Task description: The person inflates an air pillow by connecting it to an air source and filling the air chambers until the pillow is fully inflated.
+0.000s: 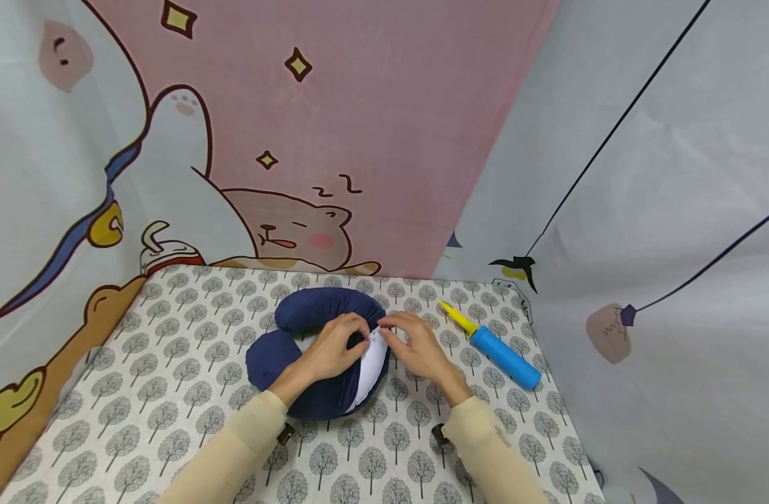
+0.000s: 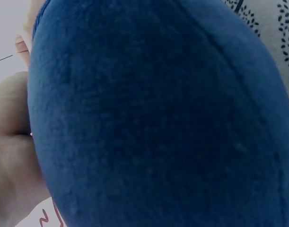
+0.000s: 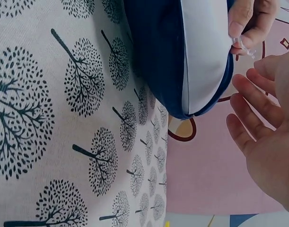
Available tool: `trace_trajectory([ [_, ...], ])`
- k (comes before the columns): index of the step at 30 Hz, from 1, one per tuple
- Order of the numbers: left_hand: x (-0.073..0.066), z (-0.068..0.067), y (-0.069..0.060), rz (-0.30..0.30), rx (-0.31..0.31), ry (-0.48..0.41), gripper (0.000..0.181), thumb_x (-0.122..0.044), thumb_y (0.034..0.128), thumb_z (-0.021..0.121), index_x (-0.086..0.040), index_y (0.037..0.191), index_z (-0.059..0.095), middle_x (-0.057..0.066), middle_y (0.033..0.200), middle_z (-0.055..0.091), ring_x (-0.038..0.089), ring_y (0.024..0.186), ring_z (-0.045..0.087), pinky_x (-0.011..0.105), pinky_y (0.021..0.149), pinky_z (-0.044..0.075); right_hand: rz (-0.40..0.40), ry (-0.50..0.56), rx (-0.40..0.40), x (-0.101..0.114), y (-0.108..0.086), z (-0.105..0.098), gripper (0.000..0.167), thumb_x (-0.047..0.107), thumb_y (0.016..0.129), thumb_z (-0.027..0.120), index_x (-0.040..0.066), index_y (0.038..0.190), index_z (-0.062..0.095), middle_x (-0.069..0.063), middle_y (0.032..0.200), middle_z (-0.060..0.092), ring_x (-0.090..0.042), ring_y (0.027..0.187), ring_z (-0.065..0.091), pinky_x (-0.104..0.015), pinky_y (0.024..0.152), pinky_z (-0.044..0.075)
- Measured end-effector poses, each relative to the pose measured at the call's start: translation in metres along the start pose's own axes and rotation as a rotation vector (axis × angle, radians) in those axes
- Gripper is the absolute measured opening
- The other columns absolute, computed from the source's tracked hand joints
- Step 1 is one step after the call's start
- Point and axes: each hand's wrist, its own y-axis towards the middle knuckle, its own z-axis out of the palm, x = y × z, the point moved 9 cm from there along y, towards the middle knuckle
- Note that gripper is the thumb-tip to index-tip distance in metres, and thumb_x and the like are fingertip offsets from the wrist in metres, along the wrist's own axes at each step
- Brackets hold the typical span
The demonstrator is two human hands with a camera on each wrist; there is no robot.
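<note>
A navy U-shaped neck pillow [image 1: 330,308] lies on the tree-patterned cloth. Its cover is parted along the outer right side, where a white inner lining [image 1: 373,364] shows. My left hand [image 1: 338,344] reaches over the pillow from the left. In the right wrist view, its thumb and finger pinch a small clear plastic valve [image 3: 236,41] at the white part. My right hand [image 1: 419,344] is at the pillow's right side, its fingers loosely extended and their tips close by the valve. Dark pillow fabric [image 2: 149,113] fills most of the left wrist view, hiding the left fingertips.
A blue hand pump [image 1: 506,357] with a yellow nozzle end [image 1: 458,318] lies right of the pillow. Behind the table hangs a pink cartoon-printed curtain [image 1: 384,133], and a pale curtain [image 1: 668,210] borders the right side.
</note>
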Motion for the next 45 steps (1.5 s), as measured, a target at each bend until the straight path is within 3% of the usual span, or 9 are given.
trace_trajectory([
  [14,0.001,0.001,0.001,-0.015,0.007,0.008,0.008,-0.004,0.1012,0.08,-0.005,0.107,0.076,0.01,0.117,0.077,0.028,0.113,0.074,0.05,0.1,0.061,-0.064,0.013,-0.028,0.005,0.004,0.008,0.01,0.008,0.108,0.075,0.01,0.111,0.085,-0.004,0.108,0.084,-0.02,0.099,0.078,-0.034,0.082,0.064],
  [23,0.002,0.003,0.0,-0.018,0.012,0.012,0.007,-0.005,0.1021,0.081,-0.005,0.108,0.076,0.009,0.117,0.078,0.027,0.112,0.074,0.049,0.099,0.061,-0.044,0.059,-0.053,0.008,-0.001,0.009,0.007,0.003,0.104,0.078,0.009,0.104,0.081,-0.005,0.098,0.081,-0.014,0.084,0.07,-0.046,0.073,0.063],
  [32,0.002,0.002,0.0,-0.018,-0.009,0.009,0.007,-0.005,0.1009,0.082,-0.005,0.106,0.078,0.01,0.117,0.078,0.028,0.111,0.075,0.048,0.099,0.063,-0.07,0.093,-0.112,0.012,-0.006,0.01,0.008,-0.001,0.104,0.075,0.006,0.104,0.077,-0.008,0.097,0.08,-0.018,0.084,0.077,-0.03,0.076,0.067],
  [45,0.008,-0.005,-0.001,-0.044,0.001,0.058,0.013,-0.009,0.0927,0.088,-0.006,0.104,0.08,0.009,0.117,0.078,0.028,0.108,0.076,0.047,0.097,0.064,-0.057,0.155,-0.154,0.009,-0.008,0.013,0.01,-0.002,0.102,0.075,0.007,0.099,0.077,-0.007,0.092,0.079,-0.022,0.081,0.077,-0.031,0.074,0.065],
])
